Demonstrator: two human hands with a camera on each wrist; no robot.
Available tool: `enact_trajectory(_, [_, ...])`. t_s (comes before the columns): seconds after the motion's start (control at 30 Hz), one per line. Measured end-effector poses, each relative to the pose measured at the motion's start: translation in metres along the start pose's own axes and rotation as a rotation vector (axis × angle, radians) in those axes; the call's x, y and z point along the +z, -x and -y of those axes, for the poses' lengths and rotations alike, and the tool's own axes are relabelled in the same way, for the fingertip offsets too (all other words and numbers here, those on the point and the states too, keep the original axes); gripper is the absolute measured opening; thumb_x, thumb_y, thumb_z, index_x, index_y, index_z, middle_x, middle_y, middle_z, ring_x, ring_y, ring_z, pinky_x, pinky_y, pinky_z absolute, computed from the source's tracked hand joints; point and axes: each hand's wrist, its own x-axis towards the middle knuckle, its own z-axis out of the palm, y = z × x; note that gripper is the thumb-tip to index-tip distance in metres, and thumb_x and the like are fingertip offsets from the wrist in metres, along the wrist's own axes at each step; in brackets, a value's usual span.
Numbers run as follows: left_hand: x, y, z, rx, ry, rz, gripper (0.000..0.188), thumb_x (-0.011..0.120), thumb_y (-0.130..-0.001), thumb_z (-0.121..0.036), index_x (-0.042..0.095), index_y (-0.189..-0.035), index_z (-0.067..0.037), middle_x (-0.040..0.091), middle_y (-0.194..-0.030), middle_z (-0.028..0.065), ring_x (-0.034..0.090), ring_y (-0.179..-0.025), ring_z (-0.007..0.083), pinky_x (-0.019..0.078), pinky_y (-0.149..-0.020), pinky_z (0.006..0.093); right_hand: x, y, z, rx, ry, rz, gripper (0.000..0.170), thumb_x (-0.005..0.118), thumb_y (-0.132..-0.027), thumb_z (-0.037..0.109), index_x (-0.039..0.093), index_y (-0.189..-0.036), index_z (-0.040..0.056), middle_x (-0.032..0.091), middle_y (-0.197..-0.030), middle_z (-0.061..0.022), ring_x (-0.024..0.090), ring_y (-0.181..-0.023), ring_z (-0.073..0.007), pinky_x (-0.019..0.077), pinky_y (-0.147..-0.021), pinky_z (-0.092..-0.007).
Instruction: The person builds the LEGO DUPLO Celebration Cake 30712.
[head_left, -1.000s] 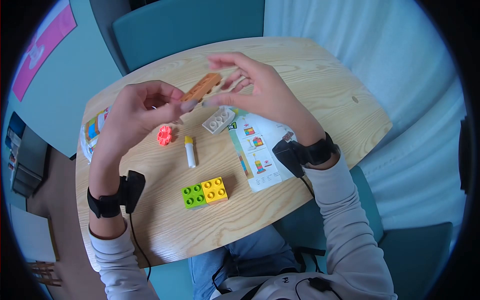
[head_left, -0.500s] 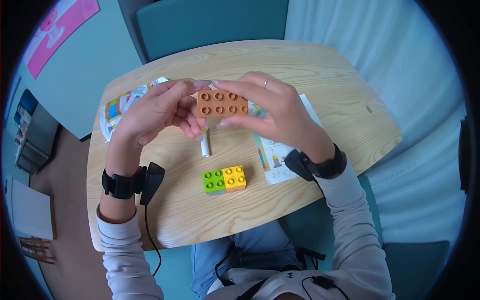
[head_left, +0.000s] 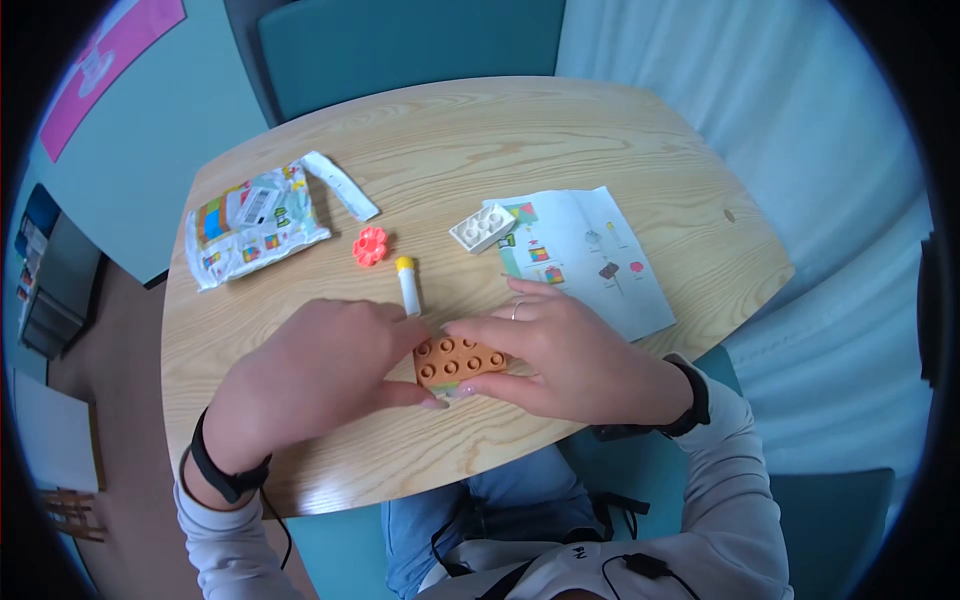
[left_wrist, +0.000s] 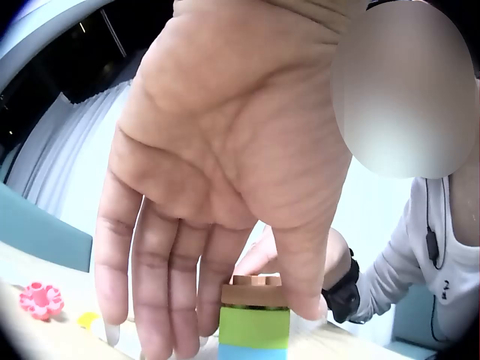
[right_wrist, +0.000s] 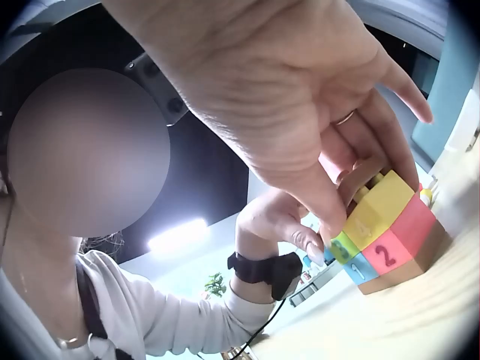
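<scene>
An orange-brown eight-stud building brick [head_left: 461, 362] lies over a small brick stack. My left hand [head_left: 320, 370] pinches its left end, thumb on the near side and fingers on the far side. From the right, my right hand [head_left: 575, 355] holds the same brick between thumb and fingers. Below it in the right wrist view are a yellow brick [right_wrist: 384, 210] marked 4, a green brick [right_wrist: 340, 248], a pink brick [right_wrist: 409, 236] marked 2 and a blue brick [right_wrist: 360, 268] marked 1, on a brown base [right_wrist: 397, 277]. Yellow studs show under the brown brick's edge there.
Beyond the hands lie a white tube with a yellow cap [head_left: 407, 287], a coral flower piece [head_left: 370, 246] and a white brick [head_left: 482, 228]. An instruction sheet [head_left: 630, 285] is at the right, a printed plastic bag [head_left: 255, 225] at the back left. The table's front edge is close.
Both hands have brought the brown brick down from above the table onto the green and yellow bricks. Earlier the left hand held it while the right hand was apart from it.
</scene>
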Motion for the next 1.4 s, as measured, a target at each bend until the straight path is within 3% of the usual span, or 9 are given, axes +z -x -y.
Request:
enact_trajectory(0.4, [0.007,-0.007,-0.002,0.019,0.070,-0.003,0.035,0.074,-0.078,-0.037,0.064,-0.087,-0.004,0.066,-0.075,0.0115,0.064,-0.071,0.0314,0.0489,-0.062,0.0390,0.012,0.006,-0.007,-0.076,0.126,-0.043,0.050,0.067,-0.085,0.036,0.057,-0.124,0.0058,0.067,-0.104,-0.0111,0.064,-0.100,-0.0265,0.0330,-0.108,-0.0483])
enact_trajectory(0.6, [0.003,-0.006,-0.007,-0.037,0.050,0.041,0.034,0.074,-0.077,-0.037,0.065,-0.088,-0.006,0.066,-0.069,0.0098,0.064,-0.067,0.0316,0.0495,-0.061,0.0384,0.000,0.000,-0.022,-0.109,-0.094,0.055,0.058,0.068,-0.083,0.038,0.053,-0.125,0.0021,0.066,-0.104,-0.0142,0.062,-0.102,-0.0281,0.0370,-0.104,-0.0483])
enact_trajectory(0.7, [0.003,-0.005,-0.010,-0.060,0.024,0.033,0.036,0.073,-0.077,-0.040,0.066,-0.090,-0.007,0.066,-0.070,0.0099,0.064,-0.067,0.0313,0.0496,-0.061,0.0380,-0.018,-0.010,-0.030,-0.046,-0.274,0.271,0.059,0.069,-0.085,0.036,0.052,-0.132,0.0041,0.066,-0.107,-0.0127,0.062,-0.098,-0.0266,0.0414,-0.100,-0.0374])
enact_trajectory(0.8, [0.003,-0.003,-0.009,-0.064,-0.001,0.035,0.043,0.073,-0.077,-0.045,0.068,-0.096,-0.006,0.067,-0.074,0.0105,0.065,-0.069,0.0304,0.0498,-0.062,0.0374,-0.023,-0.026,-0.044,-0.282,-0.250,-0.009,0.048,0.069,-0.085,0.036,0.062,-0.114,-0.0020,0.067,-0.092,-0.0176,0.065,-0.083,-0.0289,0.0495,-0.079,-0.0381])
enact_trajectory(0.87, [0.000,-0.002,-0.009,-0.050,-0.017,0.038,0.048,0.073,-0.076,-0.047,0.068,-0.099,-0.006,0.068,-0.076,0.0107,0.066,-0.070,0.0296,0.0501,-0.062,0.0369,-0.039,-0.047,-0.032,0.205,-0.358,-0.082,0.044,0.069,-0.085,0.036,0.065,-0.106,-0.0031,0.067,-0.085,-0.0193,0.064,-0.069,-0.0277,0.0496,-0.067,-0.0405])
enact_trajectory(0.93, [-0.010,0.002,-0.010,-0.094,0.016,-0.027,0.053,0.074,-0.075,-0.048,0.068,-0.106,-0.005,0.069,-0.081,0.0115,0.067,-0.072,0.0277,0.0509,-0.063,0.0351,-0.026,-0.063,-0.033,0.314,-0.246,-0.061,0.040,0.067,-0.087,0.032,0.064,-0.100,-0.0050,0.066,-0.076,-0.0195,0.065,-0.066,-0.0312,0.0497,-0.061,-0.0409])
enact_trajectory(1.03, [-0.018,0.003,-0.005,-0.109,0.245,-0.221,0.049,0.074,-0.078,-0.041,0.068,-0.108,-0.003,0.069,-0.080,0.0102,0.068,-0.071,0.0218,0.0511,-0.062,0.0306,0.009,-0.067,-0.044,0.046,0.026,-0.054,0.021,0.061,-0.084,0.016,0.059,-0.086,-0.0046,0.062,-0.076,-0.0191,0.064,-0.077,-0.0395,0.0498,-0.067,-0.0439])
enact_trajectory(1.17, [-0.031,-0.009,0.000,-0.200,0.511,-0.293,0.031,0.066,-0.089,-0.027,0.068,-0.106,-0.001,0.068,-0.075,0.0069,0.065,-0.068,0.0127,0.0486,-0.059,0.0243,0.022,-0.063,-0.051,-0.048,-0.007,0.020,0.017,0.059,-0.083,0.013,0.059,-0.094,-0.0001,0.059,-0.089,-0.0164,0.059,-0.088,-0.0350,0.0466,-0.078,-0.0430])
enact_trajectory(1.4, [-0.019,-0.063,0.026,-0.221,0.009,-0.546,0.023,0.066,-0.088,-0.020,0.067,-0.096,0.002,0.066,-0.073,0.0106,0.063,-0.061,0.0189,0.0476,-0.058,0.0290,-0.016,-0.054,-0.062,0.082,0.046,0.300,0.026,0.063,-0.088,0.027,0.056,-0.088,0.0021,0.059,-0.081,-0.0129,0.058,-0.080,-0.0320,0.0450,-0.071,-0.0408])
